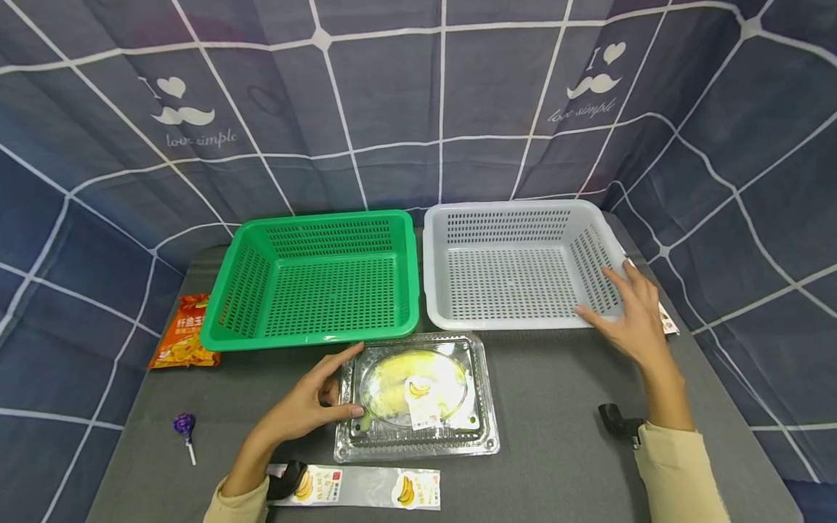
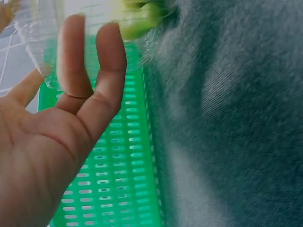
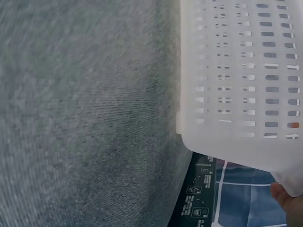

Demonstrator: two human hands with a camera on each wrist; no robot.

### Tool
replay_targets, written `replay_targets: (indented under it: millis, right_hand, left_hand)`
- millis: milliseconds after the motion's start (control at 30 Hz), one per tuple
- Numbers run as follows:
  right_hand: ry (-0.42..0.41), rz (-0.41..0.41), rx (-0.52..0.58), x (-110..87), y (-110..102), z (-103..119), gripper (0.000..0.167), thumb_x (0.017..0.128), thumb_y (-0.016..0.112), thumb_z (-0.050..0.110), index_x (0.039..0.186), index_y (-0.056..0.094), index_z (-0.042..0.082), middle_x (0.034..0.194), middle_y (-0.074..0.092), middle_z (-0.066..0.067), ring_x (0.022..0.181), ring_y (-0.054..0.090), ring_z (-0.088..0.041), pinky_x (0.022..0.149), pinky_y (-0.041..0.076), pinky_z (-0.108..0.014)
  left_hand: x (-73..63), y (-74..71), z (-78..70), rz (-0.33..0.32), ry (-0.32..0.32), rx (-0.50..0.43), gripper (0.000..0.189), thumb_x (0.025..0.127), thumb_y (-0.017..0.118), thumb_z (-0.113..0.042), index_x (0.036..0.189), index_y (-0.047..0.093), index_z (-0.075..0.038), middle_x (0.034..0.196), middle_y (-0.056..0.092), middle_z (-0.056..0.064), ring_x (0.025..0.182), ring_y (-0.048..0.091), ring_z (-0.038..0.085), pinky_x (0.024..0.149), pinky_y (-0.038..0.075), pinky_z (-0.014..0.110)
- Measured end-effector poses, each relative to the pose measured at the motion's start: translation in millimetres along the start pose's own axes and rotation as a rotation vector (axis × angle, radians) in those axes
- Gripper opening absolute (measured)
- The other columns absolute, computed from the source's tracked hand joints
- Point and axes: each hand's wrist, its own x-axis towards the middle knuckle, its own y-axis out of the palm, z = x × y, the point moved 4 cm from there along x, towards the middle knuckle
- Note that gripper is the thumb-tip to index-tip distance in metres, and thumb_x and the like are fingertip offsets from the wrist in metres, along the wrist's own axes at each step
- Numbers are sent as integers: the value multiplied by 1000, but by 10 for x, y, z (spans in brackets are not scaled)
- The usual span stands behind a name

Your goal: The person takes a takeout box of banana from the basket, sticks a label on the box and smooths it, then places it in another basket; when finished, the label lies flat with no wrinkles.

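Observation:
My left hand point(image 1: 304, 403) holds a clear plastic clamshell box point(image 1: 487, 436) by its left side, with the thumb on the lid. Yellow-green fruit shows through the box, and a banana label point(image 1: 421, 407) is stuck on top. In the left wrist view, two bent fingers point(image 2: 111, 52) are in front of the box, with the green basket point(image 2: 111, 156) behind. My right hand point(image 1: 631, 319) grips the right rim of the white basket point(image 1: 510, 323), its thumb inside. The right wrist view shows this basket's slotted wall point(image 3: 236, 94) and one fingertip point(image 3: 280, 194) at its lower corner.
The green basket point(image 1: 307, 339) stands left of the white one. An orange snack bag point(image 1: 183, 338) leans by its left side; a purple lollipop point(image 1: 184, 425) lies nearer. A strip of banana labels point(image 1: 373, 487) lies in front of the box. A packet point(image 1: 668, 321) partly shows behind my right hand.

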Motion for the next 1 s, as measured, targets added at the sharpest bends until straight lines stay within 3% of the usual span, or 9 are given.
replay_targets:
  millis: [167,367,600,700,833,1000]
  right_hand:
    - [20,32,-37,20,17,15,89,71,85,39,146,46,11,158,26,-22,142,22,-49,104,21,-73]
    - [28,36,-47,10,16,15,92,70,85,41,147,45,10,158,25,-23,142,21,-50,104,20,-73]
    - [24,33,-60,8,21,22,92,70,85,41,146,45,9,158,26,-24,140,23,-51,103,22,-73]
    - [29,37,-66,0,13,25,92,70,85,42,146,45,9,158,26,-23,140,23,-50,102,22,-73]
    - [36,43,-69,-8,9,23,93,70,85,43,147,44,9,158,25,-23,141,23,-50,103,22,-73]
    - [40,46,-71,-14,9,21,94,71,84,45,148,44,10,159,25,-22,141,22,-49,103,21,-73]
  left_hand:
    - [-16,-7,-12,-13,35,-60,88,85,77,-14,156,25,-24,122,44,15,52,42,13,46,39,24]
    - [-16,-8,-24,-13,66,-100,86,86,75,-9,156,27,-19,104,47,15,51,42,11,43,39,24]
    - [-23,20,-216,-28,66,-80,82,83,79,-12,152,36,-18,133,45,8,55,44,5,46,44,25]
    - [-19,28,-325,-39,71,-67,79,83,78,-13,151,38,-18,134,46,9,57,46,5,46,44,24]
    - [-11,49,-364,-36,85,-83,79,83,78,-11,151,39,-17,131,47,12,58,46,4,46,44,24]
    - [-6,118,-385,15,83,-126,80,82,79,-10,151,38,-16,132,46,12,58,46,2,46,45,24]
